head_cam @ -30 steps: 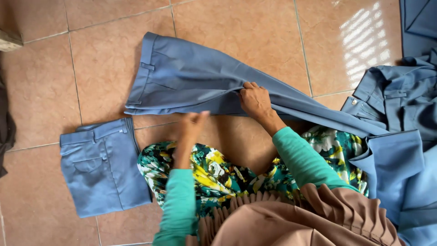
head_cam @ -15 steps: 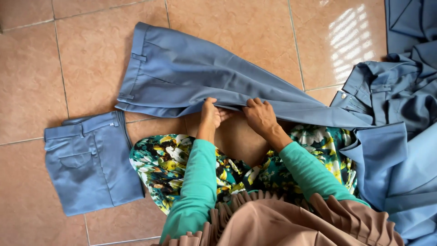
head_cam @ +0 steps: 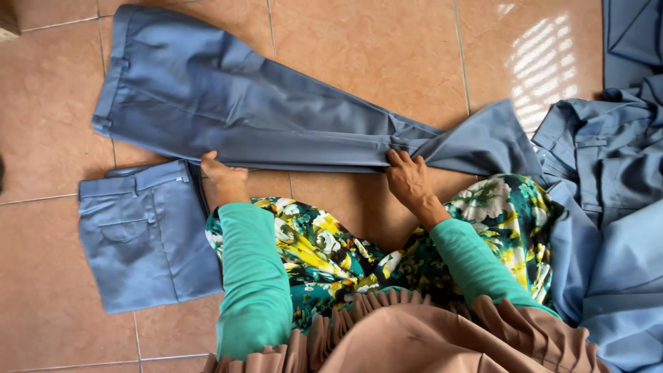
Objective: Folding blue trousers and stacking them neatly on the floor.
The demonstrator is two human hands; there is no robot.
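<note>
Blue-grey trousers [head_cam: 262,117] lie flat on tan floor tiles [head_cam: 373,41], waistband at upper left, legs running right; far leg end folded or bunched near [head_cam: 483,141], exact lay of it hard to read. Left hand [head_cam: 222,174] sits on the near edge of the trousers toward the waist end, fingers curled over the hem; whether it pinches cloth or just presses can't be told, fingertips partly hidden by fabric. Right hand [head_cam: 409,178] further right on the same near edge, fingers bent and gripping a fold of the leg cloth, thumb side hidden. Both arms in green sleeves [head_cam: 252,276].

Folded trousers [head_cam: 141,231] of the same colour lie just left of the left arm, back pocket up, touching or nearly touching the sleeve. Pile of blue-grey garments [head_cam: 608,179] at right, cut off by the frame's right edge and bottom; how many pieces is unclear. Floral skirt [head_cam: 324,255] covers the knees, brown pleated cloth [head_cam: 414,338] at bottom hides the lap. Dark thing at left edge [head_cam: 2,173] too cut off to name, also a corner at top left [head_cam: 8,21]
</note>
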